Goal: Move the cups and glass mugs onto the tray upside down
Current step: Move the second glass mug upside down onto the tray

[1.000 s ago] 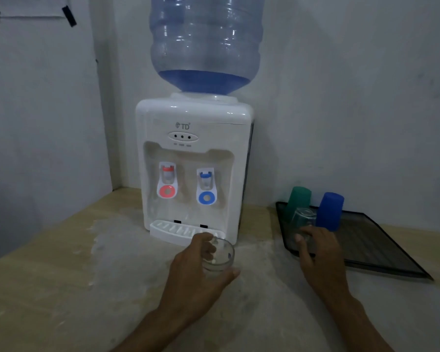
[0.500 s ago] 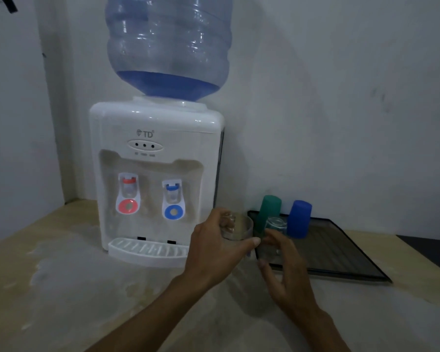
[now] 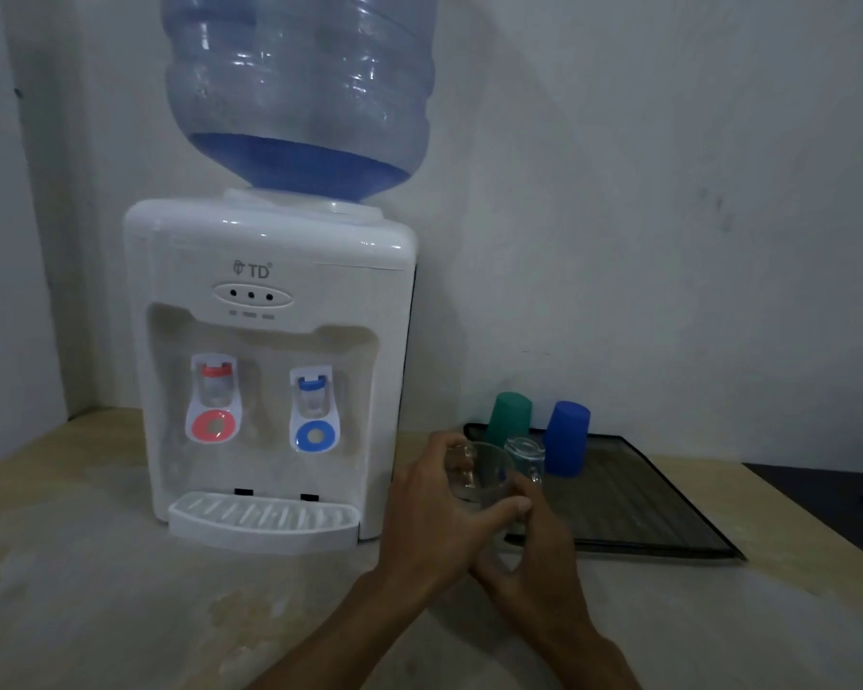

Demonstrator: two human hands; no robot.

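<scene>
My left hand (image 3: 432, 515) grips a clear glass mug (image 3: 482, 473), rim up, just left of the dark tray (image 3: 643, 505). My right hand (image 3: 539, 555) sits under and beside that mug, fingers touching its lower side; whether it grips is unclear. On the tray's far left corner a green cup (image 3: 509, 415) and a blue cup (image 3: 566, 438) stand upside down. A second glass mug (image 3: 524, 453) stands upside down in front of them, right behind the held mug.
A white water dispenser (image 3: 270, 366) with a large blue bottle (image 3: 300, 87) stands on the beige counter (image 3: 120, 590) to the left, its drip tray (image 3: 265, 520) jutting forward. The wall runs close behind the tray. A dark surface (image 3: 828, 495) adjoins the counter at right.
My left hand has lifted the glass mug off the counter and carried it right toward the tray. My right hand left the upside-down mug and came in under the held one.
</scene>
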